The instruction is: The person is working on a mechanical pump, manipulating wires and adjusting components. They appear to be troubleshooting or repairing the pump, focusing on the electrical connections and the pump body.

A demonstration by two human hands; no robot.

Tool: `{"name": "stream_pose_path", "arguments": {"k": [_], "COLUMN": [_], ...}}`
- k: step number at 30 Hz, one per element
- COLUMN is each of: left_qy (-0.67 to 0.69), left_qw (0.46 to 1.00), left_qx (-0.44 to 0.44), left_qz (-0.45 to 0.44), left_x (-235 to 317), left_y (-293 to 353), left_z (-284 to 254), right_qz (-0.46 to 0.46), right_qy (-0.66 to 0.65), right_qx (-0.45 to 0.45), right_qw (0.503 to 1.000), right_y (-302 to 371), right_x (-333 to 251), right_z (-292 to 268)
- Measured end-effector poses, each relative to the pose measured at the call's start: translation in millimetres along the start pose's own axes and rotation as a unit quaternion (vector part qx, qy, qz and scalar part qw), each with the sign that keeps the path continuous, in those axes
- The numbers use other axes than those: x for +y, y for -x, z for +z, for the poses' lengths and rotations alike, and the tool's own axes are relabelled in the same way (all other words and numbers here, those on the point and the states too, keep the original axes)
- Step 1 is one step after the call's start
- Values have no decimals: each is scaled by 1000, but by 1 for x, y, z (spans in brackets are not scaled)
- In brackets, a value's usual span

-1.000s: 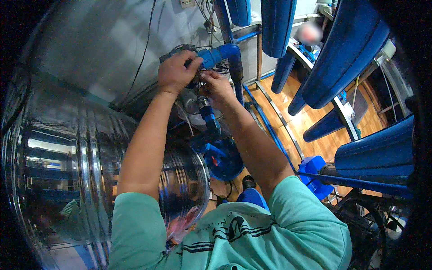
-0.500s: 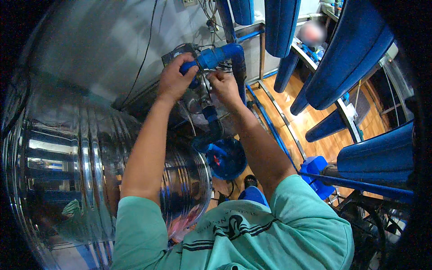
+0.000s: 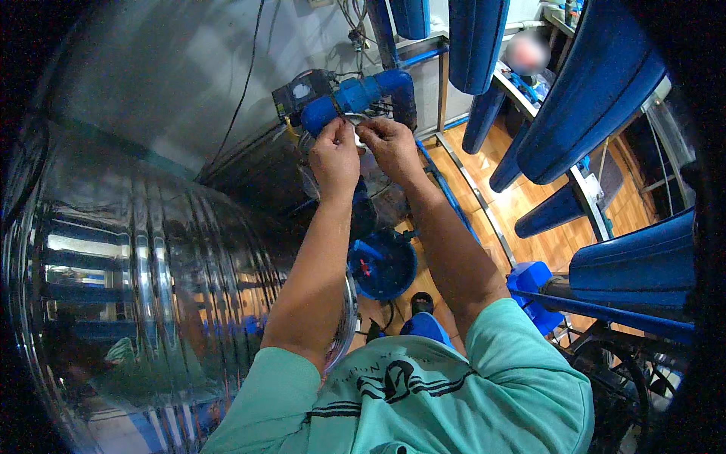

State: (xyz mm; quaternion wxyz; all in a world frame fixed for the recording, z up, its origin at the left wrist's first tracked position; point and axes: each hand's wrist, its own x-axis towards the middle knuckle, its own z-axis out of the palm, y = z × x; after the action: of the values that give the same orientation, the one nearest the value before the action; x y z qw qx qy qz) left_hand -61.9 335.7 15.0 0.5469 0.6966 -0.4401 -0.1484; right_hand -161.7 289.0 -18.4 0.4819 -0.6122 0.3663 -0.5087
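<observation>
Both my hands meet just below a blue pipe elbow (image 3: 321, 113), which joins a lighter blue coupling (image 3: 357, 95). The fingertips of my left hand (image 3: 335, 160) are pinched together near the underside of the elbow. Close beside it, my right hand (image 3: 390, 148) is also closed in a pinch. A small whitish bit (image 3: 358, 141) shows between the two hands, too small to name. What either hand grips is hidden by the fingers. A dark pump motor box (image 3: 304, 92) sits left of the elbow, against the wall.
A shiny ribbed steel tank (image 3: 151, 250) fills the left side. Below my hands stands a round blue tub (image 3: 384, 266) with something red inside. Large blue cylinders (image 3: 594, 91) hang at the right, beside a blue jug (image 3: 531, 287). A person (image 3: 527, 54) is at the far right.
My left hand has left the blue elbow and moved down and right to meet my right hand. My right hand has shifted slightly right, still pinched.
</observation>
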Motion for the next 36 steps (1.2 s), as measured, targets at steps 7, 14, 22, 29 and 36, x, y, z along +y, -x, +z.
{"name": "stream_pose_path", "arguments": {"k": [7,14,22,29,36], "left_qy": [385,111,176,455,518], "left_qw": [891,994,983,836,790], "left_qx": [28,14,41,5,10], "left_qz": [-241,-15,-34,-307,-329], "left_x": [-2,-7,-9,-12,-2], "left_y": [-5,2,-1,-16,-17], "left_z": [10,-1,-3,20,23], "right_qz": [91,152,216,256,227], "right_qy": [-213,-320,-459,-397,-367], "right_qx": [18,-25,5,-32,-18], "right_qw": [973,935,862,881,902], "right_y": [-4,-8,-13,-16,-15], "right_x": [-8,1,-4,-12,-12], "right_z": [8,14,34,18,16]}}
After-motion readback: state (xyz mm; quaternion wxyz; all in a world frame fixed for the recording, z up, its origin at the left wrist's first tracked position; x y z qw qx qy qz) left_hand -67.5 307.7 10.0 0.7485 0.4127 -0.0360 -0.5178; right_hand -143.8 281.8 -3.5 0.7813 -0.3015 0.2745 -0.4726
